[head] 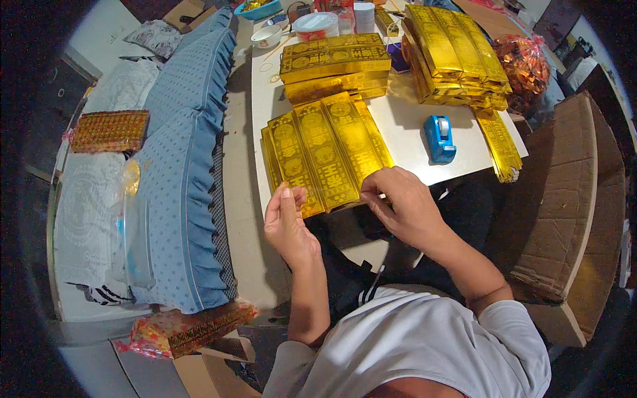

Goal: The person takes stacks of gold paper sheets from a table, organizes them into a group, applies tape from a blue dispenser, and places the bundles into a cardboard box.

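Gold foil paper boxes (326, 154) with dark printed patterns lie side by side in a stack at the table's near edge. My left hand (291, 224) is at their near left corner, thumb tip pressed against the bent fingers. Whether something thin is pinched there, I cannot make out. At the near right corner, my right hand (403, 204) has its fingers curled down against the foil edge, and its fingertips are partly hidden. A blue tape dispenser (440, 140) with a roll of clear tape stands to the right, beyond my right hand.
More gold boxes are piled behind (336, 62) and at the far right (455, 49). Flat gold strips (497, 144) overhang the white table's (408, 134) right edge. A cardboard box (557, 199) stands at right, a blue-covered sofa (174, 174) at left. A lidded tub (316, 25) sits behind.
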`<state>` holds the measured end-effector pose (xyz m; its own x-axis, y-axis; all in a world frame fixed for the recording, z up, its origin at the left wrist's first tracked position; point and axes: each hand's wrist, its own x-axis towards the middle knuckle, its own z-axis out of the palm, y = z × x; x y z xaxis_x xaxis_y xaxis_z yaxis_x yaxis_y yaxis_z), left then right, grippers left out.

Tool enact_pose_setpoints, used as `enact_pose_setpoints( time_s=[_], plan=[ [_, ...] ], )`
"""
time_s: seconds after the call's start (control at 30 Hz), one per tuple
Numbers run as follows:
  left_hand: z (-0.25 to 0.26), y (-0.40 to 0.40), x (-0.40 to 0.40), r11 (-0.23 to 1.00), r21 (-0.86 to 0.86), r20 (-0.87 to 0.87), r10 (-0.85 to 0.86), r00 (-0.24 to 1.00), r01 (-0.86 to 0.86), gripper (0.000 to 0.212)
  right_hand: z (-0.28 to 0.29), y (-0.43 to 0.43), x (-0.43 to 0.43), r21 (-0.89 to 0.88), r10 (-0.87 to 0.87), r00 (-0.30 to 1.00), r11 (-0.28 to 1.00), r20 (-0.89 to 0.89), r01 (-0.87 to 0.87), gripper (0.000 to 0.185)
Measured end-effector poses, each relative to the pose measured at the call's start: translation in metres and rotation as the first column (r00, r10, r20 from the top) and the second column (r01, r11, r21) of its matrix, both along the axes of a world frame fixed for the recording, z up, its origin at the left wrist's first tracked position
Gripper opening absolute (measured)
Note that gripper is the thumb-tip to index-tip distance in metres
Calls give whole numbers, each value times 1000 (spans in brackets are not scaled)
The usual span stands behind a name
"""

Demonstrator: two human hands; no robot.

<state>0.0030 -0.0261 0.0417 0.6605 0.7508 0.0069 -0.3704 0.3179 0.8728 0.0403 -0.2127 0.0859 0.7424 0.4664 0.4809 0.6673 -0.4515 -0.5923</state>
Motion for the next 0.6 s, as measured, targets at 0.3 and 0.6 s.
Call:
enact_pose_setpoints(
  time_s=[0.3, 0.6],
  plan=[
    [-4, 4, -2, 997, 67, -68, 31, 997, -26, 15, 5, -2, 8, -30, 6, 998, 1000, -70, -8, 15],
    [6, -1, -5, 985, 151, -128, 101, 987, -81, 18, 20, -3, 24, -33, 92, 973, 994, -211, -101, 25]
  ],
)
